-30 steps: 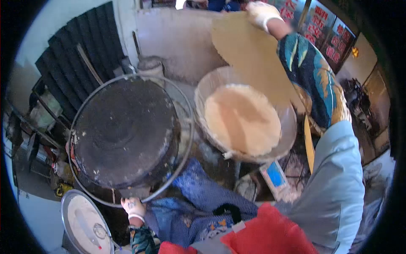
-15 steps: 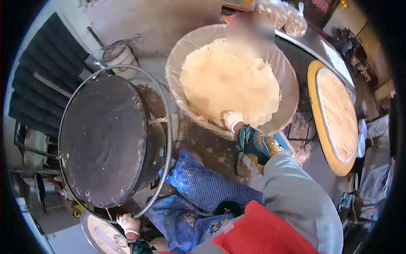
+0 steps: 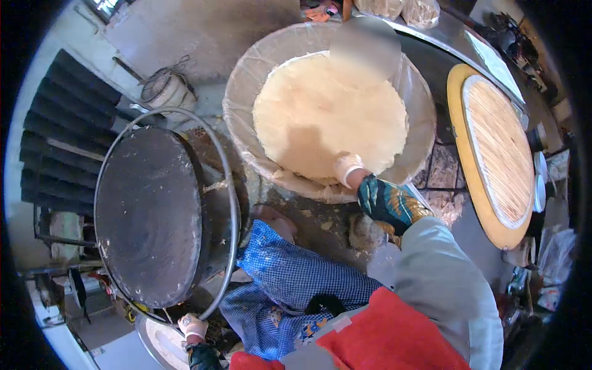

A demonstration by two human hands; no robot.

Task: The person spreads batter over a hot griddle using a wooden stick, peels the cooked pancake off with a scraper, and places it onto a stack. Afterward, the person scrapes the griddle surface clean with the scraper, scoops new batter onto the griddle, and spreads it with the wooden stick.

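A broad stack of pale, thin flatbread (image 3: 327,111) fills a large round basket (image 3: 240,132) lined with clear plastic. My right hand (image 3: 349,168), in a white glove, rests on the near edge of the stack; its fingertips are hard to make out. At lower left, my gloved left hand (image 3: 193,325) is closed at the bottom of a metal hoop (image 3: 233,246). That hoop surrounds a dark round griddle (image 3: 151,216). Under the left hand, a pale round pan (image 3: 161,342) is partly hidden.
A yellow-rimmed round board (image 3: 462,154) with a ribbed pale top leans at right beside a counter (image 3: 431,46) holding bagged goods (image 3: 421,13). Blue checked cloth (image 3: 302,262) covers my lap. A bucket (image 3: 169,92) stands by the wall. A blurred patch hides part of the basket.
The view has shifted a little. My right hand has slid slightly right along the near edge of the flatbread. My left hand stays at the hoop.
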